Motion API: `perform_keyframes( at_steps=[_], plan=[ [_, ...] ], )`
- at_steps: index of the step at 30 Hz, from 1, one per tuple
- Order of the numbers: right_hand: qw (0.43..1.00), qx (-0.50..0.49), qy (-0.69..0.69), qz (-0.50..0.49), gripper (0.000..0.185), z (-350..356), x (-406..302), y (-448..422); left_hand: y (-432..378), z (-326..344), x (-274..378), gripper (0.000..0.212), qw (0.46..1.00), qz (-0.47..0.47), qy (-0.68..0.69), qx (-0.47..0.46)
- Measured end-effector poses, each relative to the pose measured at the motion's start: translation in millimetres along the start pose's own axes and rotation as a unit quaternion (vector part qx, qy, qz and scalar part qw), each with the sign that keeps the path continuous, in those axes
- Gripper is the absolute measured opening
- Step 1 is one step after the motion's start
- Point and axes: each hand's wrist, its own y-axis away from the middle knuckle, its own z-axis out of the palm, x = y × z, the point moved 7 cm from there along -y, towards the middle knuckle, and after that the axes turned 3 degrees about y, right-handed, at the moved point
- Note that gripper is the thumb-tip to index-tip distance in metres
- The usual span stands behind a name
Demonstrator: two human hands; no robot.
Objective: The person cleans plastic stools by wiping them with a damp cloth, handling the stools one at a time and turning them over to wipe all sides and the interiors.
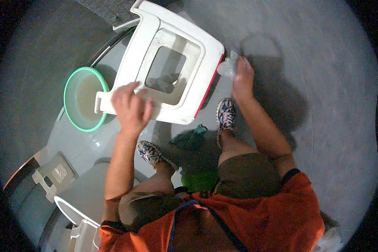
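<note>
A large white plastic panel (209,47) with a square opening and a red strip along one edge stands in front of me, tilted. My left hand (132,105) is at its lower left part, fingers spread and blurred; whether they touch the surface is unclear. Just right of the red strip, my right hand (243,74) grips a whitish mesh scrubber (229,65). A round basin with a green rim (70,117) holds cloudy water, left of the panel, whose corner tab overlaps the rim.
Dark green cloth (189,138) lies between my shoes on the wet grey floor. Something bright green (200,181) is beneath me. A beige plastic piece (55,176) lies at lower left, near a white oval ring (72,211) and other white parts.
</note>
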Motion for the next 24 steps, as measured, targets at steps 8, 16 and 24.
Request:
perform_keyframes(
  at_steps=[8,16,24],
  plan=[
    [0.939,-0.201,0.278,-0.030,0.031,50.3,-61.2,8.3,11.3,23.6,4.8,0.017,0.998,-0.003,-0.043,-0.055],
    [0.890,0.062,0.350,-0.284,0.029,40.3,-88.3,1.4,13.1,25.5,2.9,0.018,0.996,-0.008,-0.036,-0.078],
    [0.816,-0.163,0.380,-0.404,0.024,63.3,-91.4,49.3,15.6,27.8,2.3,0.018,0.997,-0.005,-0.033,-0.063]
  ],
)
